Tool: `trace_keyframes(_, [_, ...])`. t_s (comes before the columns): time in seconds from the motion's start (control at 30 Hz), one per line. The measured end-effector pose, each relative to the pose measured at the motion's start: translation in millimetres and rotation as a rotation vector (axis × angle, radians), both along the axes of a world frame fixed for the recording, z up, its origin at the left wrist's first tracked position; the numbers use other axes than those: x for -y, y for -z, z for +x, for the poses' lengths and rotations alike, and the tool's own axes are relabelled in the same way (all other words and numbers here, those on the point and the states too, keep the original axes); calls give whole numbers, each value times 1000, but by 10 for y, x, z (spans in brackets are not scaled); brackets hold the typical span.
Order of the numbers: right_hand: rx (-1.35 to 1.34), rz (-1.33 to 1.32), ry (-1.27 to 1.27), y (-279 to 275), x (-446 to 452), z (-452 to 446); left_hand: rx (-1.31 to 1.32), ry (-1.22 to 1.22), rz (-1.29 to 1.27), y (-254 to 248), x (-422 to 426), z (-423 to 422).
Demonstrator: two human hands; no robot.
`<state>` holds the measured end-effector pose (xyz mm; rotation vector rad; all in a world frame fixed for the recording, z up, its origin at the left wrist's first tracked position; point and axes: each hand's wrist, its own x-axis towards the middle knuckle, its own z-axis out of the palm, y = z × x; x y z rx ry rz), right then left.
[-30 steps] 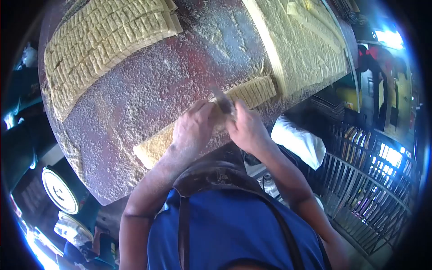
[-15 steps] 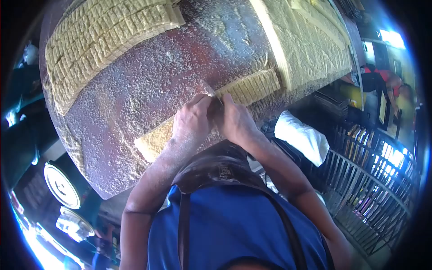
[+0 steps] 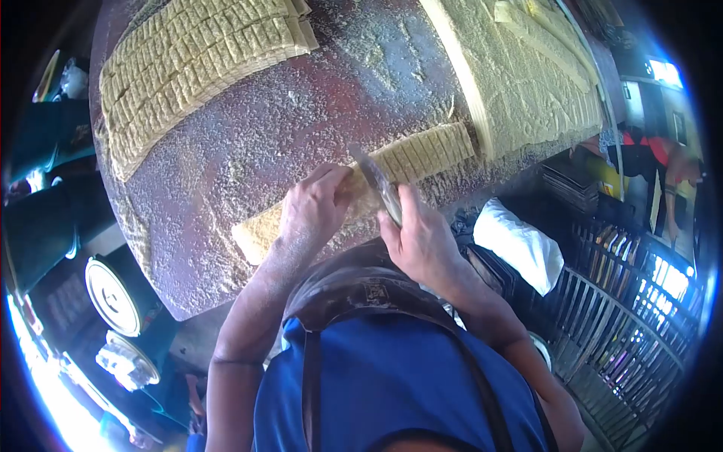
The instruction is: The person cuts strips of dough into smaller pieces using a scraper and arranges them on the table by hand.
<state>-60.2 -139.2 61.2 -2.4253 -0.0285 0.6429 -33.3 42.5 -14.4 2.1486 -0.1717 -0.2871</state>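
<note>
Now the knife shows openly between the two hands

Half a second ago the hands were bunched together and mostly hid the tool; the right hand [image 3: 425,237] has since drawn away from the left hand [image 3: 312,207], and the knife [image 3: 373,175] shows along most of its length. Its right fingers are wrapped around the near end, holding it slantwise across the pale strip [image 3: 433,151]. Whether the edge touches the strip cannot be told from this angle.

The left fingers are bent narrow and rest on the strip just beside the blade; whether they pinch or only press is hidden. The strip lies along the near side of the dusty bench [image 3: 279,128], its right part marked by close crosswise lines, its left end plain. I judge this to be a moment between strokes, with the lined part on one side of the blade and the unmarked part on the other.

The slab [image 3: 527,98] near the strip's right end and the rows of cut pieces [image 3: 196,68] at far left look unchanged.
</note>
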Motion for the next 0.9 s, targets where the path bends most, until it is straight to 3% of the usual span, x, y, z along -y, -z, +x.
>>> trace_keyframes(0.13, [-15,-54,-13,-88,-81,-208,22,96,82,76,-55,19])
trace_keyframes(0.3, [-162,-44,11,-263,-246,65,43,62,-37,152,-46,10])
trace_keyframes(0.37, [-69,-60,-13,436,-272,99,-58,62,10,94,-62,29])
trace_keyframes(0.43, [68,-92,-21,601,-332,72,-28,51,-1,84,-94,24])
trace_keyframes(0.6, [-73,-42,65,144,-290,-20,64,21,-126,71,-171,-52])
trace_keyframes(0.67, [51,24,42,33,-302,-145,31,47,-50,63,-233,-45])
trace_keyframes(0.83, [-98,-83,-13,-198,-358,-149,57,69,-80,76,-258,-39])
trace_keyframes(0.9, [-66,-101,-10,321,-394,-76,19,75,-65,95,-250,-23])
